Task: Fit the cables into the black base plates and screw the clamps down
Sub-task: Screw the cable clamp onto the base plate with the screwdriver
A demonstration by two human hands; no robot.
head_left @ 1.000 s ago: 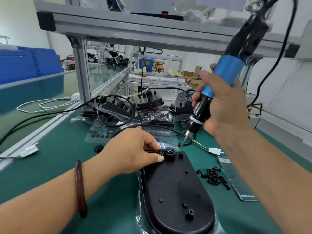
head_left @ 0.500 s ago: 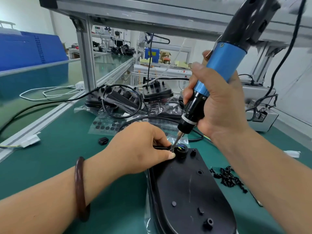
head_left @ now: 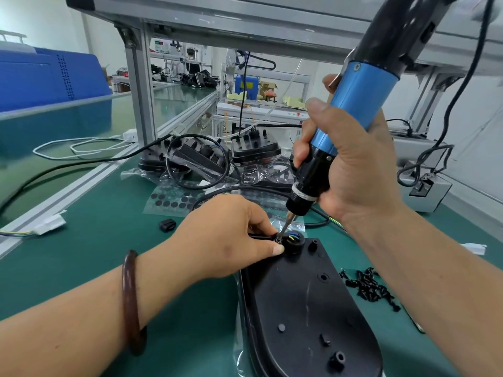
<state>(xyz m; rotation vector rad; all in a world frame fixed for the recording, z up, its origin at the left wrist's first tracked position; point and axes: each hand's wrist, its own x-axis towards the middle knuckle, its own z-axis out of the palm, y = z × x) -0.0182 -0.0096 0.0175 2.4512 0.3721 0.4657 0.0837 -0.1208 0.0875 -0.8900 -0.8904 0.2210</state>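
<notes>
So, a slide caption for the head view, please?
Right hand presses electric screwdriver onto cable clamp; left hand pinches it against black base plate.

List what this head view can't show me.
Head view: tiny clamp screw, seating hidden between left hand and blue-and-black electric screwdriver.
Head view: black oval plastic base plate, near end cut by bottom edge.
Head view: loose small black screws, too small to count.

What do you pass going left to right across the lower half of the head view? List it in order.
white connector → bracelet → small black clip → black base plate → loose black screws → second white connector
</notes>
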